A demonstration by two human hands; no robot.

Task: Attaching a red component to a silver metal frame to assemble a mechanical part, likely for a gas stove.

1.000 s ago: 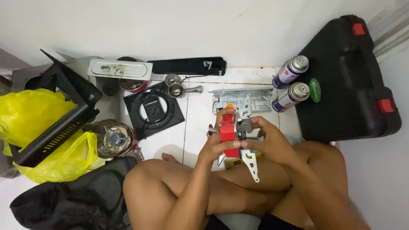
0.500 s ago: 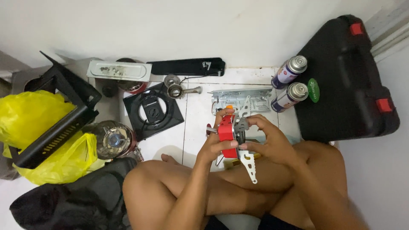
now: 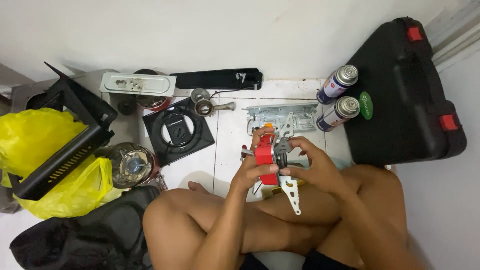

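I sit cross-legged on a white tiled floor and hold a small stove part between both hands above my knees. My left hand [image 3: 254, 167] grips its red block [image 3: 265, 157], with fingers curled over the top. My right hand [image 3: 315, 167] holds the grey metal fitting [image 3: 281, 149] on its right side, and a white perforated bracket [image 3: 291, 192] hangs down from it. A silver metal plate [image 3: 282, 117] lies on the floor just beyond the hands.
Two gas canisters [image 3: 339, 97] lie by a black case with red latches [image 3: 407, 95] on the right. A black square burner plate [image 3: 177, 131], a small valve piece [image 3: 204, 104], a black stove frame [image 3: 65, 135], yellow plastic bags [image 3: 37, 150] and a black bag [image 3: 75, 240] fill the left.
The part has shifted slightly in my hands and my fingers have readjusted around it. Everything on the floor stays where it was.
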